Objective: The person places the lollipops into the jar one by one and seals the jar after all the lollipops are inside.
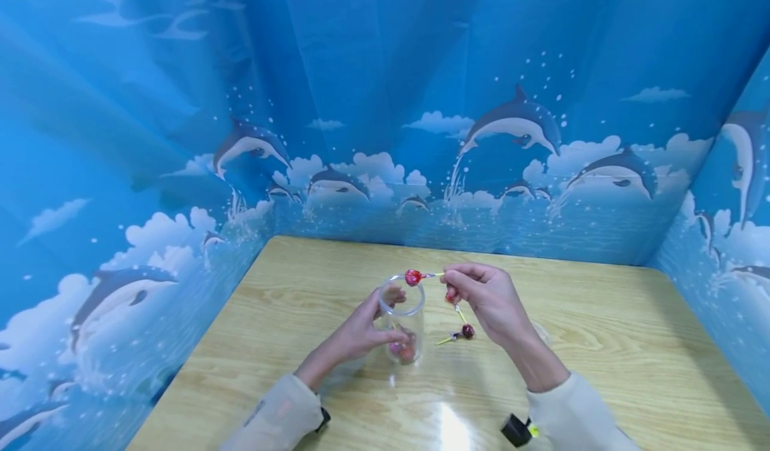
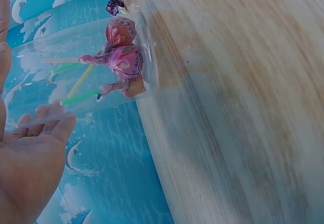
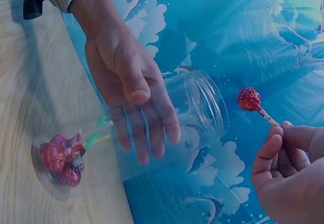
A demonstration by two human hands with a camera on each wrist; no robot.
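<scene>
My left hand (image 1: 357, 331) holds a clear plastic jar (image 1: 424, 304) standing upright on the table, thumb on the near side and fingers round the far side. Several wrapped lollipops (image 3: 53, 157) in red, pink and dark wrappers lie at the jar's bottom, their green and yellow sticks leaning up. Between thumb and fingertips, my right hand (image 1: 490, 304) pinches the yellow stick of a red-wrapped lollipop (image 1: 412, 277). In the head view this lollipop's head overlaps the jar's open mouth; in the right wrist view it is outside, just beyond the rim (image 3: 223, 117).
On the wooden table (image 1: 337, 264), a dark red lollipop (image 1: 467, 331) lies right of the jar. Another red lollipop (image 1: 450, 298) is partly hidden by my right hand. A clear round lid-like thing (image 1: 543, 333) shows behind the right wrist. Dolphin-printed curtains (image 1: 373, 217) hang around the table.
</scene>
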